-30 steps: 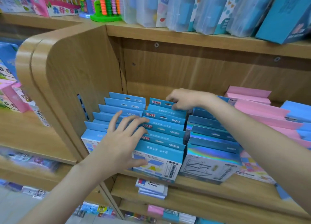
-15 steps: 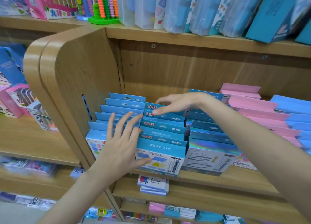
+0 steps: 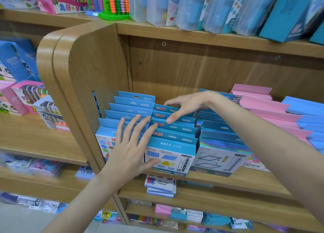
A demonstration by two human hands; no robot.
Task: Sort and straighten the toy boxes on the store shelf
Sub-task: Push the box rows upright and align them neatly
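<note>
Blue toy boxes stand in rows on a wooden shelf (image 3: 233,182). My left hand (image 3: 130,145) lies flat with fingers spread over the seam between the left row (image 3: 129,104) and the middle row (image 3: 175,141), thumb on the front middle box. My right hand (image 3: 184,106) reaches over the back of the middle row, fingers apart, fingertips resting on the box tops. A third row with holographic fronts (image 3: 219,150) stands to the right. Neither hand grips a box.
Pink boxes (image 3: 266,108) and more blue ones (image 3: 308,108) fill the right of the shelf. A curved wooden side panel (image 3: 84,85) bounds the left. An abacus (image 3: 115,3) and tall boxes stand on the shelf above; small boxes (image 3: 161,185) lie below.
My right hand has slid from the back of the middle row a little forward and left along its tops. My left hand has stayed on the front boxes, fingers spread wider. The view moved closer.
</note>
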